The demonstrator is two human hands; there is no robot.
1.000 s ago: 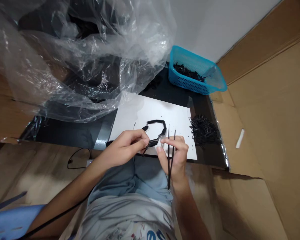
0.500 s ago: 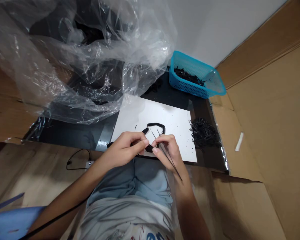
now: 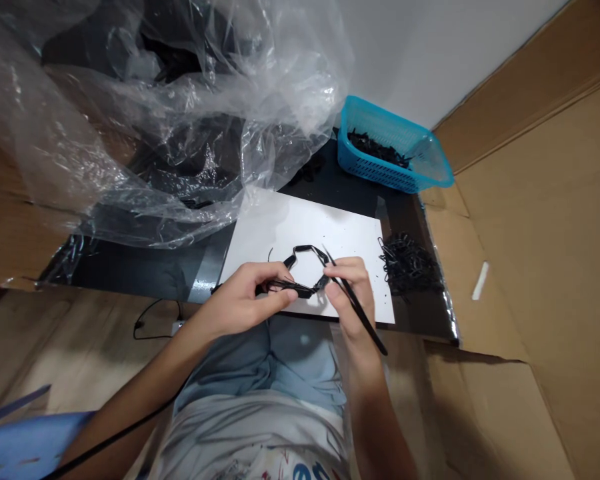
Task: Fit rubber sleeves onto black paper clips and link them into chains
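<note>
My left hand (image 3: 245,300) pinches the lower side of a black rubber-like loop (image 3: 305,248), which is bent into an angular ring above a white board (image 3: 300,230). My right hand (image 3: 351,291) grips long black tweezers (image 3: 361,315). Their tips reach up beside the loop's right corner, and their tail slants down to the lower right. The fingers of my two hands are close together, with the loop between them. My fingers hide part of the loop's lower side.
A loose heap of thin black loops (image 3: 409,264) lies right of the board on a black mat (image 3: 403,313). A blue plastic basket (image 3: 375,172) holds more black pieces. Crumpled clear plastic sheeting (image 3: 180,87) bulges in from the upper left. Cardboard (image 3: 530,267) borders the right side.
The tweezers have swung from nearly upright to a slant, tips up-left. My right hand has shifted right of the loop, and the loop now shows as a fuller open ring.
</note>
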